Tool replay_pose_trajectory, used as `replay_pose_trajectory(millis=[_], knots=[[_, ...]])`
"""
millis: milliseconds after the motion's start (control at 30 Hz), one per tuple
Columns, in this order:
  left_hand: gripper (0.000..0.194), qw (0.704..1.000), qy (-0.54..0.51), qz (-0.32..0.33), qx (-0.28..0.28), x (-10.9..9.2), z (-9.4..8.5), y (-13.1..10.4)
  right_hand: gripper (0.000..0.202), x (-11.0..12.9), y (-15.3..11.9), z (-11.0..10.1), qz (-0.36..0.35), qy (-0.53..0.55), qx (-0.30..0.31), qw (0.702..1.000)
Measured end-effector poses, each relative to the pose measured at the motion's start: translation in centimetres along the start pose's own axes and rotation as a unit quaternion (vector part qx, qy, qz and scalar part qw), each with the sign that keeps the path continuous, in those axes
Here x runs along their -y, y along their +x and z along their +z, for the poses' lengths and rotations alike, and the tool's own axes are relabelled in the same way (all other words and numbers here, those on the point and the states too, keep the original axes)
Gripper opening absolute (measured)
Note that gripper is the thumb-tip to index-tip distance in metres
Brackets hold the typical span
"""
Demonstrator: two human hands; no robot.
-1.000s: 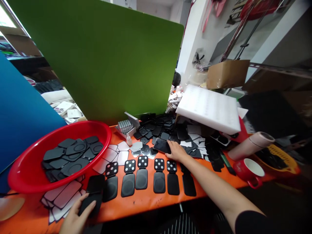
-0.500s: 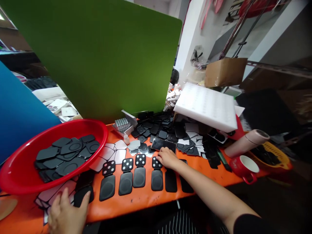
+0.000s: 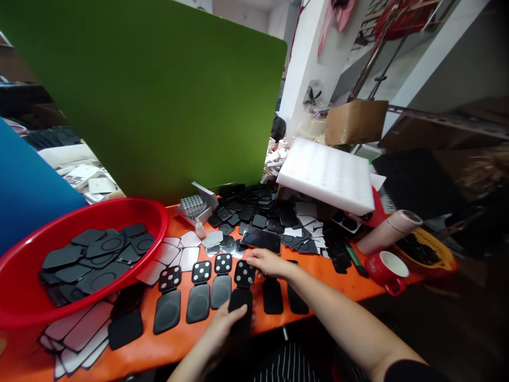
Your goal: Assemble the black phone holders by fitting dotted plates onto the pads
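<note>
My left hand (image 3: 228,324) grips the lower panel of a hinged black charging pad (image 3: 241,305), thumb on top and fingers hidden underneath. Its upper panel carries white dots, and my right hand (image 3: 267,262) is closed at that panel's top right corner. To the left lie three similar unfolded pads, the nearest a dotted pad (image 3: 221,291) beside my left hand. Right of the held one are two dark pads, the closer a black pad (image 3: 272,296); my right forearm partly covers their tops. A phone-like black slab (image 3: 261,240) rests just beyond my right hand.
A red basin (image 3: 162,225) of black pads stands left on the orange table (image 3: 186,347). Loose pads, white sheets and a small bottle (image 3: 200,229) lie behind. A white foam tray (image 3: 326,175), pink flask (image 3: 389,232) and red mug (image 3: 386,271) are right. A green divider (image 3: 170,106) rises behind.
My left hand has left a black panel near the basin, moved right, and taken hold of the charging pad's lower panel. My right hand remains at its dotted panel. The view has shifted slightly.
</note>
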State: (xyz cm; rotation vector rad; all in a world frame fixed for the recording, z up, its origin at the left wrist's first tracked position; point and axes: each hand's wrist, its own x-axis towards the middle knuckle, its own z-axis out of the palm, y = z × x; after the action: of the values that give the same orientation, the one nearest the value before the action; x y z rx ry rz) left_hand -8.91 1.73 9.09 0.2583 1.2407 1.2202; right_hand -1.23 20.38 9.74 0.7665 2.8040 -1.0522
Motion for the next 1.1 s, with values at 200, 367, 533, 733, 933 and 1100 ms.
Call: replay_pose_trajectory(millis=[200, 367, 533, 733, 933, 1100], knots=[[0.033, 0.994, -0.109, -0.031, 0.001, -0.1, 0.3, -1.4, 0.048, -3.7, 0.6, -2.7, 0.067, -0.085, -0.103, 0.989], [0.032, 0.993, -0.115, -0.007, -0.032, -0.8, 0.8, -1.9, 0.083, -5.3, 2.3, -3.3, 0.069, -0.138, -0.078, 0.985], [0.032, 0.99, -0.119, -0.009, -0.078, -0.9, 1.1, -1.7, 0.079, -3.2, 1.2, -3.8, 0.057, -0.15, -0.096, 0.982], [0.042, 0.994, -0.095, -0.025, -0.038, -1.0, 1.6, -1.3, 0.08, 2.5, -3.0, -3.7, -0.126, -0.118, -0.08, 0.982], [0.05, 0.994, -0.104, -0.038, -0.004, -1.5, 2.2, -2.3, 0.077, 5.0, -4.0, -3.3, -0.139, -0.156, -0.082, 0.974], [0.042, 0.994, -0.105, -0.03, 0.0, -1.4, 2.0, -2.8, 0.056, 5.4, -4.2, -4.6, -0.16, -0.113, -0.106, 0.975]])
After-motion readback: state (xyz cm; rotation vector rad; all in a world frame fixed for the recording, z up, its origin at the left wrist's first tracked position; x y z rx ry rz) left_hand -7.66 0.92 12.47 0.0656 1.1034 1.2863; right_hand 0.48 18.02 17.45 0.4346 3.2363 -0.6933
